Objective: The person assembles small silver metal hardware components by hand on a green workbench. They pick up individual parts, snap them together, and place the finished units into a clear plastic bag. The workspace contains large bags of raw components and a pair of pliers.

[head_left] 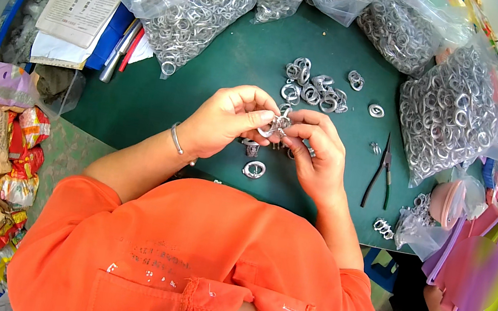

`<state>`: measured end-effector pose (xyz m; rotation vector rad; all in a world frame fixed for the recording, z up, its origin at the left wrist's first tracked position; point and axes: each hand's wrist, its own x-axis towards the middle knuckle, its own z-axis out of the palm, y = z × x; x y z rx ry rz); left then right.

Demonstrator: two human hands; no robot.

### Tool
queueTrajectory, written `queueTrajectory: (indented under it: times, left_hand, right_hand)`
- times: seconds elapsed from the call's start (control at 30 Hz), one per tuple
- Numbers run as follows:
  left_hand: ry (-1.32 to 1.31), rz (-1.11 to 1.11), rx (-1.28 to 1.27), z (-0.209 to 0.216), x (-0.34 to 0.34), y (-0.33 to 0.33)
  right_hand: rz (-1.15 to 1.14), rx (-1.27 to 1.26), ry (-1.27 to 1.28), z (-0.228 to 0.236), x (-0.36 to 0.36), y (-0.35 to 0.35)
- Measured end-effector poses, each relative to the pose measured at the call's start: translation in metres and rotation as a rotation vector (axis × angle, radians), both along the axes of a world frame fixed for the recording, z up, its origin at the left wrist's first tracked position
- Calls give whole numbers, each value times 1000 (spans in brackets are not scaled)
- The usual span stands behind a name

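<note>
While the left hand [232, 120] pinches a metal ring [276, 124] between thumb and fingers above the green table [234, 47], the right hand [321, 158] is closed fingertip-and-thumb on its right side, the exact contact being partly hidden. Good practice would seem to require a steady left grip on the rim and light, square right-hand pressure. Working clear of the ring pile [319, 89] just beyond and the pliers [379, 177] to the right appears advisable.
</note>
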<state>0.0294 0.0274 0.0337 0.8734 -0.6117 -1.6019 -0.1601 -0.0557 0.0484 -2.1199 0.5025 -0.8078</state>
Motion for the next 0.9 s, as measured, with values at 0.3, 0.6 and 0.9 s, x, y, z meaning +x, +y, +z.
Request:
queueTrajectory:
  times: [0.3,0.6,0.9]
  left_hand:
    - [-111,-45,23,-1,1,-8]
    - [-170,-190,-159,-3,-6,-18]
    - [-146,-143,-95,0,-6,-19]
  right_hand:
    - [-161,372,-7,3,1,21]
    - [-172,868,-139,10,-10,19]
    - [11,515,19,13,-18,-7]
